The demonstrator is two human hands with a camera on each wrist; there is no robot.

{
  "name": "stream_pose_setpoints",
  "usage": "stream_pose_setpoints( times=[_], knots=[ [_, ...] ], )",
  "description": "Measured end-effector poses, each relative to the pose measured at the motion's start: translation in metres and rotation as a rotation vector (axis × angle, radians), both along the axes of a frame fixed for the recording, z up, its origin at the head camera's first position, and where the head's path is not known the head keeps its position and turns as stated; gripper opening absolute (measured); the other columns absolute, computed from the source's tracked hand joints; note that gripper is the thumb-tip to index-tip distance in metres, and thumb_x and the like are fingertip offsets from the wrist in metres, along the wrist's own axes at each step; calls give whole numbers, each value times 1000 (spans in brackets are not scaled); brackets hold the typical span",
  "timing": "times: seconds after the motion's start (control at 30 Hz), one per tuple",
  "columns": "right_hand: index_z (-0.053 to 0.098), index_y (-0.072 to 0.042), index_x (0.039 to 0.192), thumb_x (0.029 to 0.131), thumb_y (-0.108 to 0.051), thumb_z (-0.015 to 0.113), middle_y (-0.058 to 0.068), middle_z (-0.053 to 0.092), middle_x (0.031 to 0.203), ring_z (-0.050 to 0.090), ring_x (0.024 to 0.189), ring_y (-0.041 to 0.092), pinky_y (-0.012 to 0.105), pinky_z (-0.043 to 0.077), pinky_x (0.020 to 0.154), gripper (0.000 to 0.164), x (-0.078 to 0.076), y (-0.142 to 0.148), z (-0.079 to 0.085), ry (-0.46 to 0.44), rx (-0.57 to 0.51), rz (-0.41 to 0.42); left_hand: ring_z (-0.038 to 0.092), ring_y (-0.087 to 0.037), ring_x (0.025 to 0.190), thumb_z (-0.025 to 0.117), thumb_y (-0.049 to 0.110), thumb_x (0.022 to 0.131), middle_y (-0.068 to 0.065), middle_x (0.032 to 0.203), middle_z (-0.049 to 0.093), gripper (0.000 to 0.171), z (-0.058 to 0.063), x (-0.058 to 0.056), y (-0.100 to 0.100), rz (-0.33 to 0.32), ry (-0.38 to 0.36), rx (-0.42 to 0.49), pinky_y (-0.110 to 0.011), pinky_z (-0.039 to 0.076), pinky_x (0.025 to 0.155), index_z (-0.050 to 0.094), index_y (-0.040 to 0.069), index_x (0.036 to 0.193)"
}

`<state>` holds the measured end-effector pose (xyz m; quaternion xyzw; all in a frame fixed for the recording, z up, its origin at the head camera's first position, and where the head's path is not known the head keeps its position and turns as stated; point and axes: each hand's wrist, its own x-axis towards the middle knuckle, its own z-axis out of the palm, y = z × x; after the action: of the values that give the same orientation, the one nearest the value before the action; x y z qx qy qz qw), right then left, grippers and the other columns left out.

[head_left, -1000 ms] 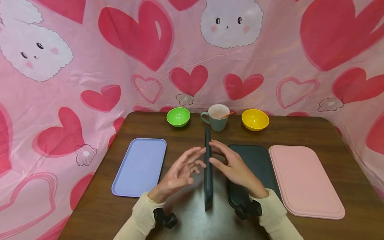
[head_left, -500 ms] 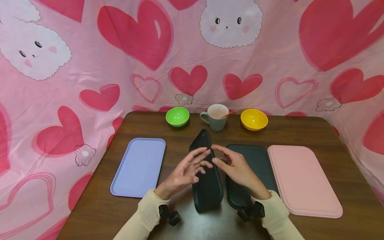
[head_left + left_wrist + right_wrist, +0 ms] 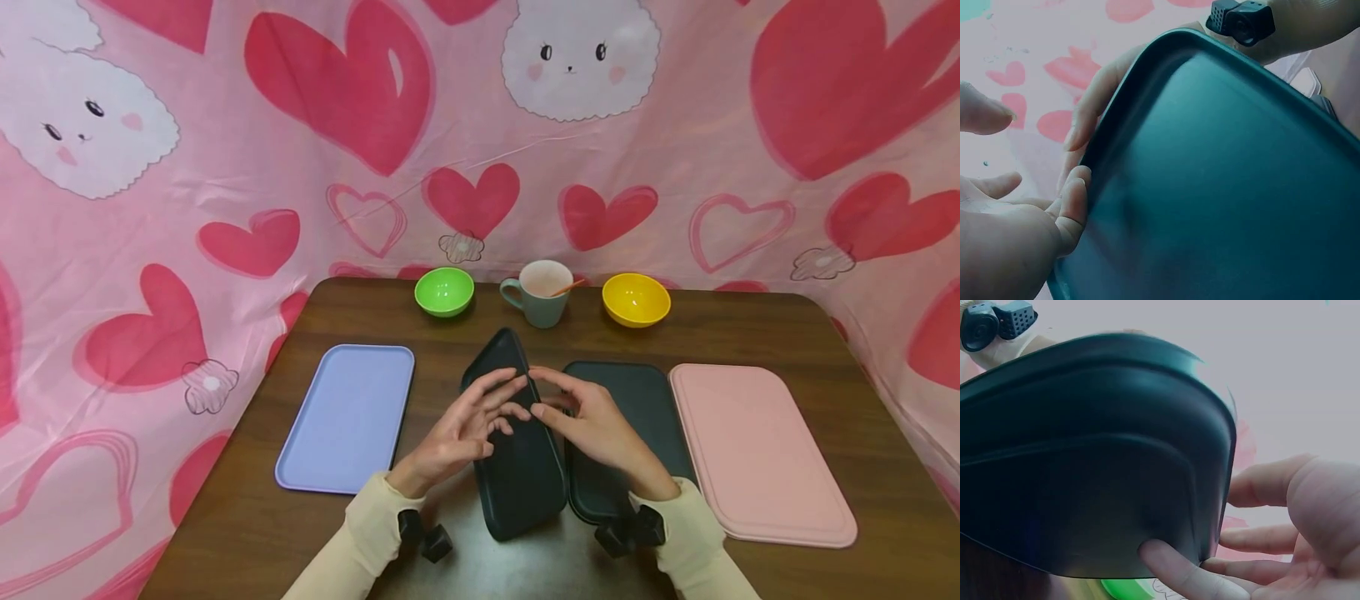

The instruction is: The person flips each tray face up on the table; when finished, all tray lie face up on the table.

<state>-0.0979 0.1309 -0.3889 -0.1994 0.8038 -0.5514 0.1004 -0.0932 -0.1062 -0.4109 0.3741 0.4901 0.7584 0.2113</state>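
Note:
A dark green tray (image 3: 517,471) leans at a slant between my hands in the head view, its upper long edge toward the right. My left hand (image 3: 463,429) spreads its relaxed fingers over the tray's inner face; in the left wrist view, its fingertips meet the rim and the thumb stands apart. My right hand (image 3: 596,421) touches the raised edge from the right with bent fingers. From below, the right wrist view shows one finger of the right hand (image 3: 1316,531) against the tray's underside (image 3: 1079,506), with other fingertips at the rim.
A blue tray (image 3: 348,417) lies left on the wooden table (image 3: 757,325). Right of the tilted tray lie another dark green tray (image 3: 630,400) and a pink tray (image 3: 757,450). Behind stand a green bowl (image 3: 445,293), a mug (image 3: 542,304) with an orange stick, and a yellow bowl (image 3: 636,302).
The tray has turned from nearly edge-on to a slant that shows its inner face. Both hands have shifted slightly right while keeping their fingertips near its upper edge.

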Motion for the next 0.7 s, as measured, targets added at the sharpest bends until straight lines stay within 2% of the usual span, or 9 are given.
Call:
stream_pose_setpoints(
  times=[0.27, 0.53, 0.7],
  knots=[
    [50, 1, 143, 93, -8, 68, 24, 54, 145, 68, 115, 38, 20, 54, 71, 54, 1, 1, 3, -29, 8, -15, 48, -13, 129, 38, -16, 78, -26, 166, 13, 88, -1, -3, 2, -9, -1, -12, -23, 40, 100, 11, 5, 158],
    [59, -1, 136, 84, -2, 71, 26, 63, 134, 74, 103, 33, 21, 54, 62, 54, 0, 0, -1, -88, 73, -137, 48, -13, 129, 39, -17, 76, -33, 164, 7, 90, -7, -6, 3, -22, 0, -45, -22, 40, 99, 9, 4, 158],
    [61, -3, 135, 82, -2, 70, 25, 65, 131, 75, 100, 29, 23, 54, 65, 53, -3, 2, -7, -106, 120, -174, 48, -12, 130, 39, -17, 77, -33, 164, 8, 89, -11, -6, 0, -24, 11, -45, -22, 40, 98, 9, 4, 158]
  ],
)
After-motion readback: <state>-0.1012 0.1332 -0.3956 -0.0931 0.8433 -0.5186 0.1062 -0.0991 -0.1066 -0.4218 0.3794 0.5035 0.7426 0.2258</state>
